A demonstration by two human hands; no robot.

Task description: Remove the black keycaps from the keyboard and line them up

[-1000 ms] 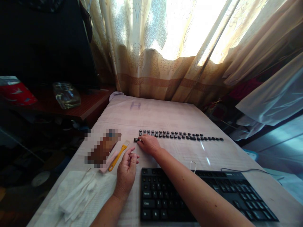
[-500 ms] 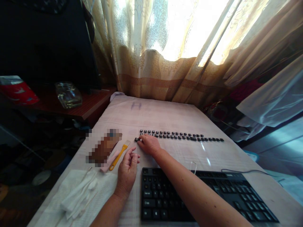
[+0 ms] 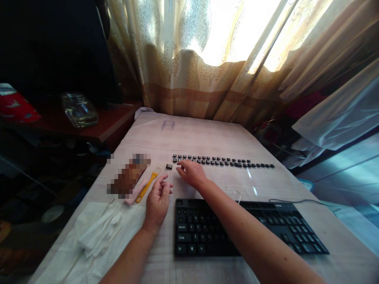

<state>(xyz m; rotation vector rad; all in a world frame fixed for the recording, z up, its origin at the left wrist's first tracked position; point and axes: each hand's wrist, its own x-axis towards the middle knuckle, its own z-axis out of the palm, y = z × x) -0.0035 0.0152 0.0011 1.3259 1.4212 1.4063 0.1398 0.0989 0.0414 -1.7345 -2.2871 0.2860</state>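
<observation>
A single black keycap lies on the light cloth, a little left of two rows of black keycaps. My right hand hovers just right of the single keycap, apart from it, thumb and index finger spread with nothing seen between them. It hides part of the rows. My left hand rests palm up with loosely bent fingers and holds nothing, beside a yellow-handled brush. Below both hands is a black keyboard, partly covered by my right forearm; a clear wire-like tool stands at its top edge.
White gloves lie on a white cloth at the left. A pink strip and a blurred-out brown object are near the brush. A glass jar stands on the side table. The keyboard's cable trails right.
My right hand has let go of the single keycap and drawn back to the right, leaving it on the cloth. My left hand keeps its pose. The view has shifted slightly.
</observation>
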